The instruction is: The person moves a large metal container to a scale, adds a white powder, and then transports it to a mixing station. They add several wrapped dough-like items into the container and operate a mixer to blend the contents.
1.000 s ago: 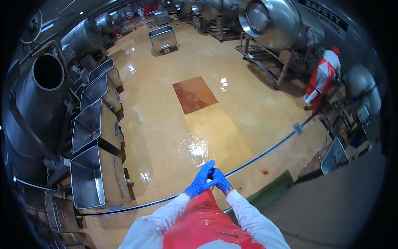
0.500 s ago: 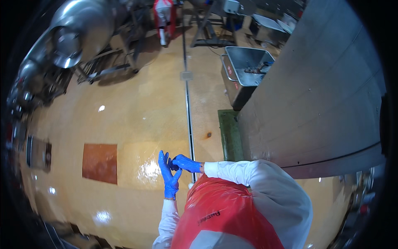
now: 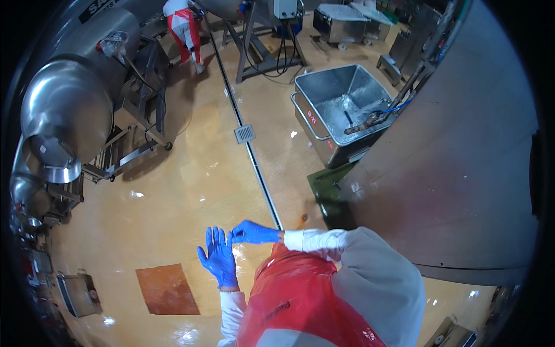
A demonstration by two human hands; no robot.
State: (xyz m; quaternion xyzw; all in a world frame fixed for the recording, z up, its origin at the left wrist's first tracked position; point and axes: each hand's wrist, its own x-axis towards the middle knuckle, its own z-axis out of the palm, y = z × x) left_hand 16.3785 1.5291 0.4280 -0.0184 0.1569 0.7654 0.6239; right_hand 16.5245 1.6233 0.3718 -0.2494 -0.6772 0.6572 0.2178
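My left hand (image 3: 219, 259), in a blue glove, is held up open with its fingers spread. Beside it, my right hand (image 3: 254, 232), also in a blue glove, reaches across from the right with its fingertips pinched together. They meet the outer finger of the left glove (image 3: 229, 239) near its tip. No tool or other object shows in either hand. White sleeves (image 3: 318, 240) cover both forearms, and a red plastic apron (image 3: 306, 295) hangs over my front.
A steel tub (image 3: 312, 113) with a hose nozzle (image 3: 367, 122) stands ahead right, near a green mat (image 3: 329, 182). Large metal tumblers (image 3: 66, 110) line the left. A drain channel (image 3: 260, 182) crosses the floor beside a brown square (image 3: 167, 289). Another person (image 3: 184, 29) is far ahead.
My left hand has turned palm up and spread its fingers; the dark thing between my hands no longer shows. My right hand has shifted left to its outer finger. The view has tilted upward.
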